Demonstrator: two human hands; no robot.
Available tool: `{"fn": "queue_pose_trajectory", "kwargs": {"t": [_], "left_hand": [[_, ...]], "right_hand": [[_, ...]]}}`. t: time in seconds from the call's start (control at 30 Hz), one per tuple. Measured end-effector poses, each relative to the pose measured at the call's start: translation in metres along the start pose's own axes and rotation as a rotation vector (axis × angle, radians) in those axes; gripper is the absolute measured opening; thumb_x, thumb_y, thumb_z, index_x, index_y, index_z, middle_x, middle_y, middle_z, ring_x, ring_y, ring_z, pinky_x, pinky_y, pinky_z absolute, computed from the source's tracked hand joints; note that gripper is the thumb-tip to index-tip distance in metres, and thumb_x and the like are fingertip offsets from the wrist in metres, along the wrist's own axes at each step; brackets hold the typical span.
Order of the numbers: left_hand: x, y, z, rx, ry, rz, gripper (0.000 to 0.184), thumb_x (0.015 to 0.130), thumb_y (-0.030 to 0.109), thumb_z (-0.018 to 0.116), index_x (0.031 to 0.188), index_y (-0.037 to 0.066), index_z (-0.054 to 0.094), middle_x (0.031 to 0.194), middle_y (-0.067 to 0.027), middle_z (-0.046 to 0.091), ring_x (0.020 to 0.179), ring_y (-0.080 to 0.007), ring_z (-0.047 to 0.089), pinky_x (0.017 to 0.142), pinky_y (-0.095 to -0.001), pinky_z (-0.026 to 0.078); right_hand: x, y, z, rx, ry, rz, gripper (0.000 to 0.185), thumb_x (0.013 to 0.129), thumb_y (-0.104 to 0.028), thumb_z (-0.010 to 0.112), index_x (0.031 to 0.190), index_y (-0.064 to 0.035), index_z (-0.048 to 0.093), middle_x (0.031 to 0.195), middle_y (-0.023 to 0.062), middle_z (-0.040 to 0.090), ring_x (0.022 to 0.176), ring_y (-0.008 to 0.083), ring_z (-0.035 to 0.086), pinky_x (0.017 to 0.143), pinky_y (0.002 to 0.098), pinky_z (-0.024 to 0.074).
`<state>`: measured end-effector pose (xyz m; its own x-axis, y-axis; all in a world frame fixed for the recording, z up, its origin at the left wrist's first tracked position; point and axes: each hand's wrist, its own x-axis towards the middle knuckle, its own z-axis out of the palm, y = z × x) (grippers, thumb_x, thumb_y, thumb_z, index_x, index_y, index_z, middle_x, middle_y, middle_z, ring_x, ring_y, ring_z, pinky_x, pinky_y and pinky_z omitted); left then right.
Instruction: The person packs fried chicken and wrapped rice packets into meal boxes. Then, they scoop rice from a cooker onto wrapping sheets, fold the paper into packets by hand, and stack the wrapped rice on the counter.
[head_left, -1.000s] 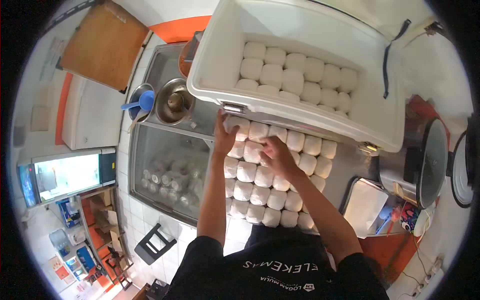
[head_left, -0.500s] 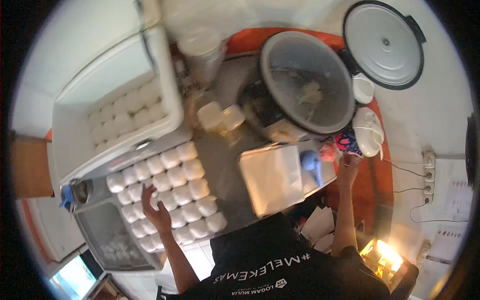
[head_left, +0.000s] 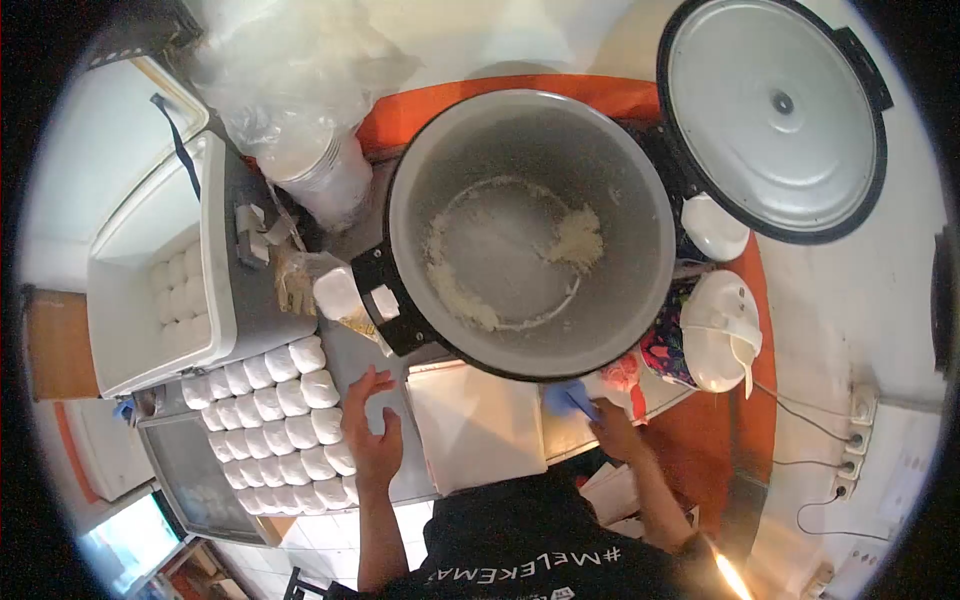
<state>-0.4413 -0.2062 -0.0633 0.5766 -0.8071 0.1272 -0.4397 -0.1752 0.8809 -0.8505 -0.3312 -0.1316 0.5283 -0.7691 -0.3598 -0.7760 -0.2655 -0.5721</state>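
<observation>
My left hand (head_left: 374,430) hovers over the counter between the rows of white wrapped bundles (head_left: 285,400) and a stack of paper sheets (head_left: 475,425). Its fingers are apart and hold nothing. Right of the paper, my right hand (head_left: 615,432) is closed around the handle of a blue scoop (head_left: 568,398). Beyond both hands stands a large open pot (head_left: 500,240) with some white rice stuck to its bottom and side. A pink thing (head_left: 622,373) lies close to the scoop.
A white cooler box (head_left: 215,290) with more bundles stands at the left. A round lid (head_left: 780,110) is upright at the back right. Stacked cups (head_left: 325,180) in plastic are behind the pot. A white container (head_left: 715,330) sits right of the pot.
The view has swung right, from the bundles to the pot. My left hand has left the bundles. My right hand has gone from the bundles to the patterned cloth, then to the blue scoop.
</observation>
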Motion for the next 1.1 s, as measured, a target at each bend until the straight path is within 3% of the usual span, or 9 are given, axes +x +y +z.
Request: {"fn": "queue_pose_trajectory", "kwargs": {"t": [0.1,0.23,0.43,0.5,0.6,0.7,0.73,0.87,1.1], "left_hand": [[0.011,0.001,-0.009,0.023,0.02,0.036,0.078,0.07,-0.005,0.059,0.146,0.0,0.041,0.127,-0.0189,0.059,0.117,-0.0337,0.058,0.104,-0.0458,0.043],[0.066,0.039,-0.008,-0.013,-0.04,0.196,0.113,0.066,0.022,0.086,0.156,0.002,0.019,0.156,-0.0227,0.03,0.141,-0.0421,0.032,0.113,-0.053,0.032],[0.119,0.047,0.004,0.089,-0.257,0.183,0.141,0.059,0.038,0.093,0.159,0.005,0.0,0.164,-0.0268,0.005,0.151,-0.0471,0.01,0.12,-0.0563,0.02],[0.122,0.044,0.009,0.078,-0.257,0.179,0.141,0.061,0.037,0.093,0.16,0.005,-0.002,0.164,-0.0281,0.002,0.151,-0.0485,0.006,0.121,-0.0575,0.018],[0.125,0.039,0.009,0.042,-0.249,0.182,0.136,0.065,0.032,0.091,0.16,0.005,-0.002,0.164,-0.0292,0.002,0.151,-0.0508,0.006,0.12,-0.0588,0.017],[0.126,0.032,0.01,0.029,-0.245,0.213,0.131,0.068,0.029,0.089,0.159,0.003,0.0,0.163,-0.0309,0.003,0.15,-0.0529,0.007,0.12,-0.0598,0.016],[0.126,0.031,0.011,0.024,-0.242,0.205,0.13,0.068,0.03,0.089,0.159,0.003,0.0,0.163,-0.0312,0.003,0.149,-0.0534,0.007,0.12,-0.06,0.016],[0.125,0.03,0.011,0.042,-0.238,0.246,0.13,0.069,0.034,0.088,0.16,0.004,0.0,0.162,-0.0321,0.004,0.149,-0.0546,0.009,0.119,-0.0605,0.017],[0.125,0.04,0.015,0.075,-0.233,0.203,0.136,0.067,0.038,0.089,0.161,0.009,-0.004,0.163,-0.0305,0.002,0.15,-0.0525,0.006,0.119,-0.0587,0.019]], "right_hand": [[-0.008,-0.118,-0.163,0.02,-0.485,0.422,0.035,0.09,-0.015,0.065,0.122,-0.0017,0.06,0.097,0.0204,0.071,0.09,0.0324,0.07,0.082,0.0448,0.0558],[0.051,-0.25,-0.255,-0.319,-0.301,0.033,0.049,0.091,-0.017,0.065,0.137,-0.0058,0.05,0.094,0.0214,0.07,0.087,0.0358,0.07,0.077,0.046,0.0565],[0.288,-0.222,-0.171,-1.053,-0.007,-0.287,0.068,0.09,-0.016,0.065,0.152,-0.0074,0.037,0.1,0.0237,0.071,0.089,0.0383,0.071,0.075,0.0475,0.0582],[0.329,-0.166,-0.163,-1.135,-0.231,-0.186,0.052,0.092,-0.012,0.058,0.142,-0.0028,0.048,0.1,0.0253,0.07,0.085,0.0358,0.073,0.07,0.0471,0.0597],[0.315,-0.187,-0.175,-0.969,-0.465,0.081,0.042,0.089,-0.011,0.06,0.13,-0.0024,0.061,0.113,0.0231,0.069,0.095,0.0375,0.071,0.078,0.0478,0.059],[0.295,-0.163,-0.156,-0.804,-0.936,0.471,0.031,0.098,-0.019,0.051,0.11,0.0048,0.067,0.097,0.0223,0.072,0.073,0.0313,0.074,0.063,0.0431,0.0599],[0.283,-0.157,-0.142,-0.718,-0.988,0.229,0.031,0.1,-0.02,0.05,0.109,0.0051,0.066,0.094,0.0212,0.071,0.069,0.0313,0.072,0.062,0.0432,0.0584],[0.24,-0.196,-0.069,-0.308,-0.765,0.232,0.032,0.1,-0.022,0.049,0.104,0.0043,0.065,0.079,0.0204,0.069,0.067,0.033,0.071,0.063,0.0461,0.0549],[0.26,-0.286,-0.057,-0.315,-0.604,0.003,0.026,0.085,-0.007,0.06,0.099,0.0143,0.062,0.093,0.0282,0.069,0.084,0.0435,0.071,0.073,0.0498,0.057]]}}
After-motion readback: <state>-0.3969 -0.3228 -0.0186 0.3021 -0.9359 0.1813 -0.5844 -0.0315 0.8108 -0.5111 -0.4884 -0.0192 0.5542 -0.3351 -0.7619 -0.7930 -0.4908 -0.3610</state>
